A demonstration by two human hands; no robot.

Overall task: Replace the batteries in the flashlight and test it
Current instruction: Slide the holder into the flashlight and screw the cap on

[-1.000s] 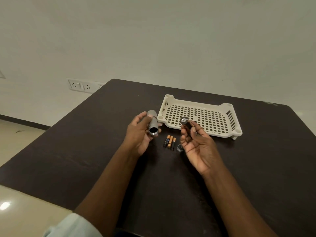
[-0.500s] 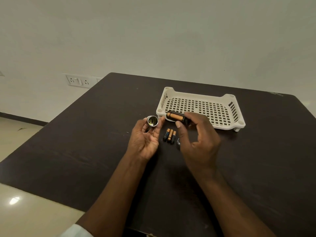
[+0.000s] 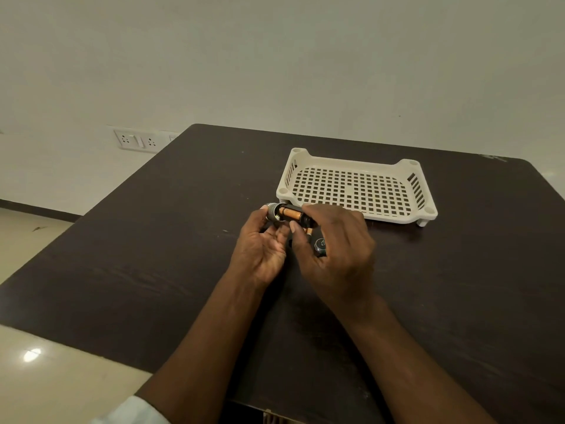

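Risk of jamming first: holder (image 3: 293, 216), loaded with orange cells, clamped in right grip (image 3: 333, 249) and meeting the mouth of the flashlight (image 3: 271, 212), itself clamped in left grip (image 3: 263, 250), both raised just above the bench (image 3: 153, 255) near the front edge of the tray (image 3: 406, 166). Could bind or cock at the rim if pushed in tilted; could drop a cell if squeezed off-centre; could fail the test later if slid in wrong end first, polarity being unreadable from here. Could also roll loose parts off: cap (image 3: 320, 243) just under the right palm, spare cells (image 3: 308, 231) beneath the fingers, easily knocked by a wrist shift. Hard to make out: how far the holder sits inside the tube, whether every slot is filled, how many spare cells remain, mostly covered by both hands. Flashlight body largely hidden behind left fingers; lens end out of sight. Near bench edge cut off at bottom.
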